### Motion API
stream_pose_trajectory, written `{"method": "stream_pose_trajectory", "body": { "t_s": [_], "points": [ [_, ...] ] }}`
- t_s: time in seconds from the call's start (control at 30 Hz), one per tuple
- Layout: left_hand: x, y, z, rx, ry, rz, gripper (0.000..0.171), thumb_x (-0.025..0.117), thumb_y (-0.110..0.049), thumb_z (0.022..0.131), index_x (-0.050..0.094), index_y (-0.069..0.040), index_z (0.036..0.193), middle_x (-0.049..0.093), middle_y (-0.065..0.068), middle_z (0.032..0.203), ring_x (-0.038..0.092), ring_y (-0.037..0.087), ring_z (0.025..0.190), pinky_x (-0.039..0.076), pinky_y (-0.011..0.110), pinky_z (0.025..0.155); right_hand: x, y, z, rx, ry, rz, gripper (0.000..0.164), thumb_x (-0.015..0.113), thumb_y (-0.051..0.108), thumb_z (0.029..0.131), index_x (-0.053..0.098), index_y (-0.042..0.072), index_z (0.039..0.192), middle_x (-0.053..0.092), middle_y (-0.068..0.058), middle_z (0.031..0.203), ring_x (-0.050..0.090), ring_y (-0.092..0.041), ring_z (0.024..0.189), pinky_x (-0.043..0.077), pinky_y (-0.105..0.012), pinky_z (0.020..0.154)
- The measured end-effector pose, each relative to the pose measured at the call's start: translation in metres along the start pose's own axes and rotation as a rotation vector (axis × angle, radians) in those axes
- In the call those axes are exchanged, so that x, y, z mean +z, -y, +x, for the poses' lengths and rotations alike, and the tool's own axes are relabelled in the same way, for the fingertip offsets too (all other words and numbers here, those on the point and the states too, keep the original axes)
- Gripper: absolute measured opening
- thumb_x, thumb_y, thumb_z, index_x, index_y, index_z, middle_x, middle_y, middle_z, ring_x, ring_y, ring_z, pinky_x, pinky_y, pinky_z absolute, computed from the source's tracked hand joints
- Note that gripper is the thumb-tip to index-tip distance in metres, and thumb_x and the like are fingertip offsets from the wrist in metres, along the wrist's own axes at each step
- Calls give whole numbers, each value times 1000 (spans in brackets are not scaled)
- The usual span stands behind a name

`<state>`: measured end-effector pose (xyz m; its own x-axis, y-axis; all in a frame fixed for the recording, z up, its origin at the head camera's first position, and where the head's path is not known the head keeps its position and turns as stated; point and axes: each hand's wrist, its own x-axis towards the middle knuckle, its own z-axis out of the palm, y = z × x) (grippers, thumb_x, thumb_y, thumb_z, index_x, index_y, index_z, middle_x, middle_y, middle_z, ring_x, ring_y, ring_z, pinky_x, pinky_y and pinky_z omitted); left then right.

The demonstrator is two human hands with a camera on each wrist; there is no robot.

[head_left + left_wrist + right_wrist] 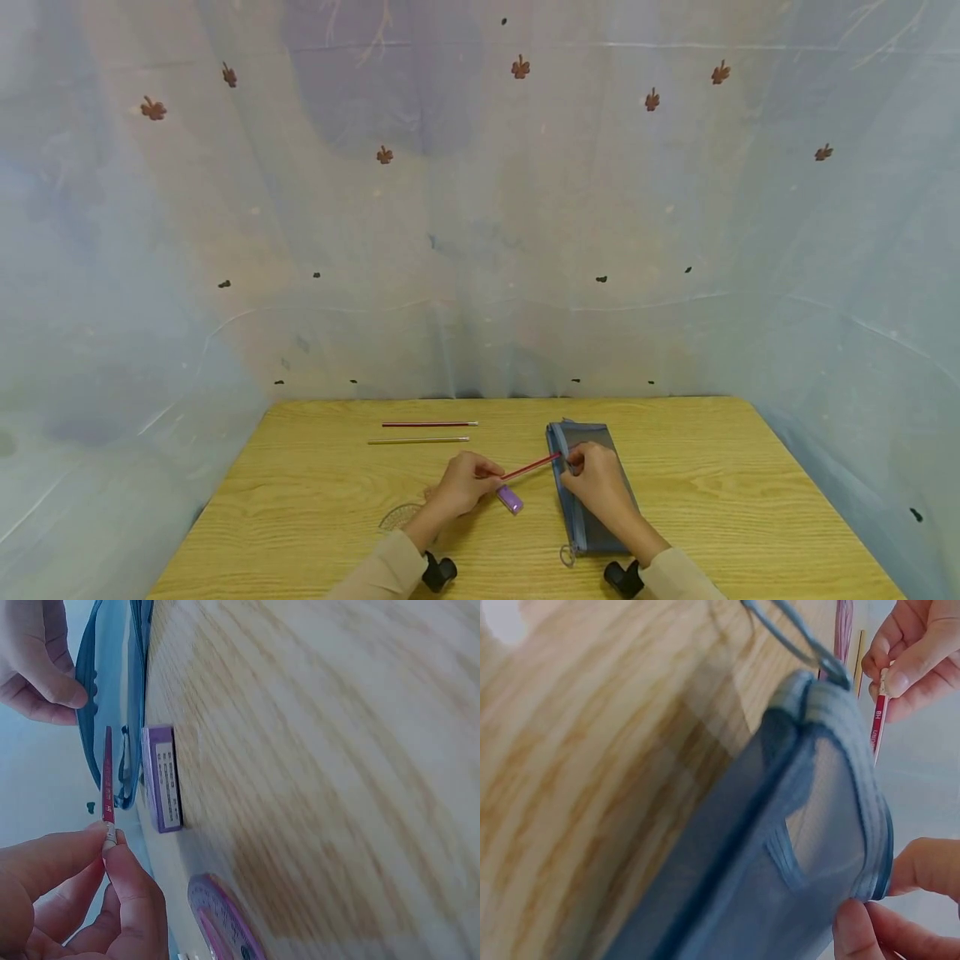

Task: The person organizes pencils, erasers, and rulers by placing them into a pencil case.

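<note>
One slim red pencil [531, 466], pale at one end, is clamped in my left grip [465, 483], pointing two o'clock toward the blue mesh pouch [597, 535], whose edge my right grip [596, 479] pinches. On the tabletop [712, 483], a purple block [510, 499] lies at my left grip's four o'clock, a dark red pencil [423, 424] and gold pencil [416, 441] at eleven.

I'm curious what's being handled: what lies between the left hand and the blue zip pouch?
In the head view, the red pencil spans that stretch; a small purple block lies there too.
</note>
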<state>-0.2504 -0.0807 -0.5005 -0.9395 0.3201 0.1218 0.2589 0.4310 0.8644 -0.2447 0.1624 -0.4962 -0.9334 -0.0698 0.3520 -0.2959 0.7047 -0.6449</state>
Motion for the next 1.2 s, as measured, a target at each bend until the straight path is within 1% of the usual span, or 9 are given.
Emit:
{"method": "stream_pose_trajectory", "body": {
  "t_s": [0.13,0.23,0.5,0.63,0.87,1.0,1.2],
  "points": [
    [5,1,1,-30,-2,-23,5,71,1,90,75,4,93,70,7,88,61,14,78,48,21,59,1,-1,1,3,1,-2,17,76,-9,72,68,0,83,60,-2,74,53,-9,61,47,-26,53],
    [7,0,1,-39,-3,-26,5,71,2,90,75,3,93,71,7,89,62,15,79,50,22,60,1,-1,1,3,1,-6,17,76,-8,72,68,0,83,60,-2,73,54,-9,61,47,-26,52],
    [14,-1,4,-29,-13,-16,6,72,-1,91,76,1,93,71,5,90,62,11,77,51,21,62,0,-1,1,-9,-3,-13,16,77,-8,71,69,0,82,61,-2,73,55,-11,62,49,-27,53],
    [17,-3,4,-39,-16,-23,6,72,-2,91,77,1,93,72,5,90,64,12,78,52,22,63,0,-2,2,-11,-5,-18,15,76,-8,72,69,0,83,62,-3,74,57,-11,63,50,-27,53],
    [24,-6,2,-71,-7,-70,5,72,0,90,76,1,93,71,5,87,65,16,76,53,25,60,1,-2,2,-22,-10,-24,15,75,-8,71,68,2,81,60,-1,73,55,-10,61,48,-26,52],
    [26,-8,1,-74,-13,-96,6,71,1,91,76,3,94,71,6,86,65,15,74,53,24,59,3,-2,2,-25,-12,-25,16,76,-8,71,69,2,81,59,0,71,54,-9,61,48,-26,52],
    [29,-13,1,-76,-26,-110,5,71,2,91,75,4,93,70,7,85,65,15,73,53,24,59,4,-2,2,-19,-13,-18,16,76,-8,72,69,1,82,59,0,72,54,-9,61,48,-25,52]
  ]
}}
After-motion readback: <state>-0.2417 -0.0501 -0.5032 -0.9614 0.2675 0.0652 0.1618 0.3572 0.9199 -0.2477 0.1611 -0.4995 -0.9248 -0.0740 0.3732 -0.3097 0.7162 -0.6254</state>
